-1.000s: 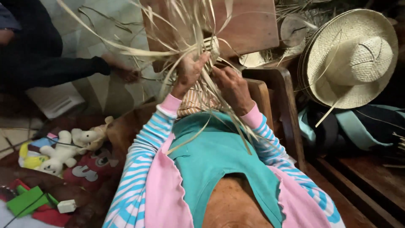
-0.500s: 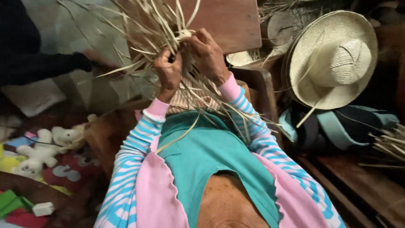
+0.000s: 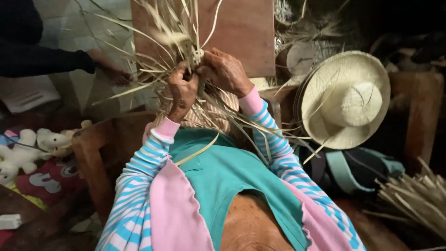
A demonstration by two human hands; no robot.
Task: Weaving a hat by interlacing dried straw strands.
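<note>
Both hands are working at one knot of pale straw strands [image 3: 186,42], far centre of the view, in front of a brown wooden board [image 3: 241,32]. The left hand [image 3: 182,90] is gripping the strands from below, fingers curled tight around the bundle where the strands are crossing. The right hand [image 3: 226,70] is pinching the same bundle from the right, touching the left hand at the fingertips. Loose strand ends are fanning upward and to the left from the grip; longer ones are trailing down and to the right across the striped sleeve [image 3: 278,148] of the right arm. Below the hands a woven straw piece [image 3: 204,116] is sitting against the teal garment [image 3: 223,172], partly hidden by the strands.

To the right, a finished straw hat [image 3: 346,100] is leaning crown toward the camera, well apart from the hands. At near right, a heap of straw stalks [image 3: 418,200] is lying. At far left, another person's hand [image 3: 114,72], in a dark sleeve, is reaching toward the loose strand ends; whether it is touching them cannot be told. At near left, white plush toys [image 3: 28,151] are lying.
</note>
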